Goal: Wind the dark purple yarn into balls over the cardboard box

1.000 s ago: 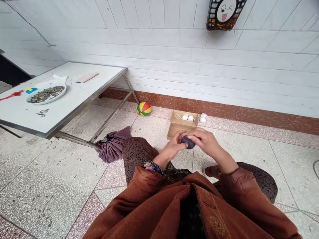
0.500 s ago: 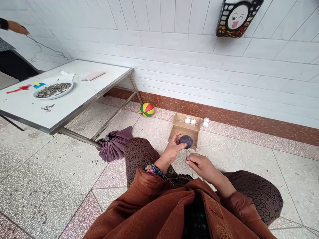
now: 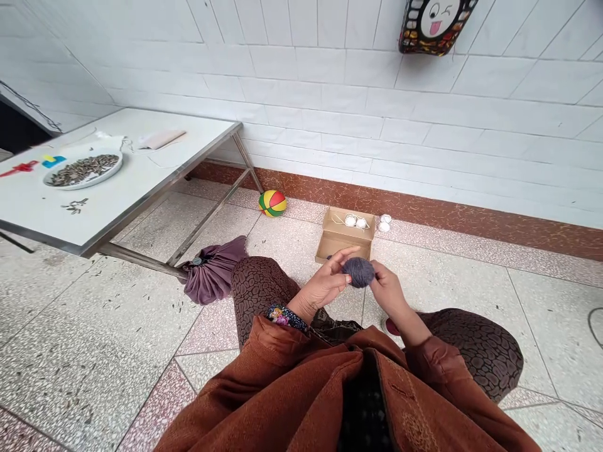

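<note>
Your left hand (image 3: 325, 287) grips a round purple-grey yarn ball (image 3: 358, 272); right hand (image 3: 389, 292) at its edge, grip unclear. Box (image 3: 340, 243): white balls (image 3: 350, 220) at back. Plate (image 3: 100, 179): seeds (image 3: 85, 169).

bright, diffuse light with soft shadows

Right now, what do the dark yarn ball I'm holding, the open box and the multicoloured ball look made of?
Yarn ball: matte, probably wool or acrylic, judging by its wound strands. Open box: seemingly plain cardboard, given its dull brown, thin walls. Multicoloured ball: perhaps rubber or plastic, from its smooth, bright panels.
</note>
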Demonstrator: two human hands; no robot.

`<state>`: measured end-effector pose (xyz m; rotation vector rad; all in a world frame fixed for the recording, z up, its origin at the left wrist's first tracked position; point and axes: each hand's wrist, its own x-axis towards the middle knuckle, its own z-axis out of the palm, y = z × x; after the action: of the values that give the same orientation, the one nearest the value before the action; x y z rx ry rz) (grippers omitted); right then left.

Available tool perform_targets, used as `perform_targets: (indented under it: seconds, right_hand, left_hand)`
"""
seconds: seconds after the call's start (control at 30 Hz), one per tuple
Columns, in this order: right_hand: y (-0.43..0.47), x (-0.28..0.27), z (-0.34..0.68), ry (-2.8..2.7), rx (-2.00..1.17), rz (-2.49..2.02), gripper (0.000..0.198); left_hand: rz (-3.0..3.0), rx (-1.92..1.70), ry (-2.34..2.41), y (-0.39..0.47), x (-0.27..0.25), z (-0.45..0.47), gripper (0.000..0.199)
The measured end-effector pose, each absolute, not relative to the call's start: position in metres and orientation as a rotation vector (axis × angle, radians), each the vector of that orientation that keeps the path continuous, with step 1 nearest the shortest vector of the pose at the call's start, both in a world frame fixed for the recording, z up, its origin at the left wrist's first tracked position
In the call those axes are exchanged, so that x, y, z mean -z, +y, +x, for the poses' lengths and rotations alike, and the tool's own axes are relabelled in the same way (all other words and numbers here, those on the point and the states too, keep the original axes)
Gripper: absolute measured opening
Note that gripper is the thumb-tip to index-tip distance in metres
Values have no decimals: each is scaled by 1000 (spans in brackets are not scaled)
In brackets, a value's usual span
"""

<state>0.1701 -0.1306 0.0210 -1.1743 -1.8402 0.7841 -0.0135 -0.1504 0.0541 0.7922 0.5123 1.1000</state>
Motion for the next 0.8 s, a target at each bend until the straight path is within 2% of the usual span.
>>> perform_targets:
  seconds: [0.13,0.27,0.5,0.8]
  right_hand:
    - [-156,-11,165,-2050,-780,-1100,26]
    - [-166,-39,167,-2267,-759,-871,25]
    - [-131,-81,176,-1980,-668,-983,22]
    - [-124,-35,176,-1696,-993,-1189,26]
  left_hand:
    - [689,-1212,670,-143,-46,-14,53]
    - [803,-1289,928,-140,-40,-14,48]
    - [1030,-1144,905,-149,-49,-17,52]
    - [926,-984,646,-156,-47,-15,67]
